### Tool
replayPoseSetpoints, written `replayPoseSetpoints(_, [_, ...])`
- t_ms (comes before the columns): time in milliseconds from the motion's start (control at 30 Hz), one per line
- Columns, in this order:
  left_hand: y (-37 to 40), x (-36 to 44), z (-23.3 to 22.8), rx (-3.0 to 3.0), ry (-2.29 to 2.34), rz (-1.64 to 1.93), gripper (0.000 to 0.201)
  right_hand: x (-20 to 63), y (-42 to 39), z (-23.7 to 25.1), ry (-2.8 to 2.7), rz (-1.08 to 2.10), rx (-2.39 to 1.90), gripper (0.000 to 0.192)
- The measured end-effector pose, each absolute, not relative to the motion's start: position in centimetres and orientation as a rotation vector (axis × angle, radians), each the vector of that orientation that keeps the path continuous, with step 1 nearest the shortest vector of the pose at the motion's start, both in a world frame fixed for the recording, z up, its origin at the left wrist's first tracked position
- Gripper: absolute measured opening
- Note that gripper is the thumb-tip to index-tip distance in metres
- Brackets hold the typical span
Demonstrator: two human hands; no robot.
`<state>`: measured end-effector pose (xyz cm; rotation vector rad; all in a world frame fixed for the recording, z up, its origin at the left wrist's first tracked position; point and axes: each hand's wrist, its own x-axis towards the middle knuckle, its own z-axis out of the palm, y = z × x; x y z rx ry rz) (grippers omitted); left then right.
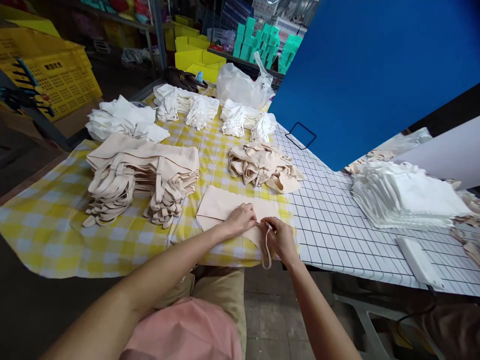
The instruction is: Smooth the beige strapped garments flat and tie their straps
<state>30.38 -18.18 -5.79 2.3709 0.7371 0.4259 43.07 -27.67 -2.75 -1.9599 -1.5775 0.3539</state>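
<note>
Beige fabric garment, a flat folded piece of soft cloth, lay at the near edge of the counter on the yellow-and-white checked tablecloth, directly under my two hands. My left hand rested on its near corner, fingers curled and pinching the cloth, so that grip was closed on the garment. My right hand sat just beside it, the two nearly touching, with its grip closed on a thin white strap that looped down over the counter's edge. To the left of the garment stood a tall stack of folded beige garments with their straps hanging off the front. Behind it, a smaller, looser pile of beige garments lay near where the checked cloth met the white gridded surface. Further back sat several heaps of white garments, and behind them a clear plastic bag. On the right side of the counter a fanned stack of white folded pieces rested, well apart from my hands. Yellow plastic crates stood off to the far left.
</note>
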Motion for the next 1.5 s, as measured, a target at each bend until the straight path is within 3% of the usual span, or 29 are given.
replayPoseSetpoints(667, [-17.9, 30.3, -5.6, 2.351, 0.675, 0.434, 0.013, 43.5, -27.1, -3.5, -1.862, 0.116, -1.824, 0.030])
replayPoseSetpoints(1300, [-17.6, 30.3, -5.6, 2.399, 0.600, 0.455, 0.015, 43.0, -26.3, -3.5, -1.828, 0.241, -1.741, 0.032])
replayPoseSetpoints(1500, [-17.8, 30.5, -6.3, 2.381, 0.636, 0.473, 0.015, 42.5, -26.7, -3.5, -1.373, 0.541, -1.743, 0.013])
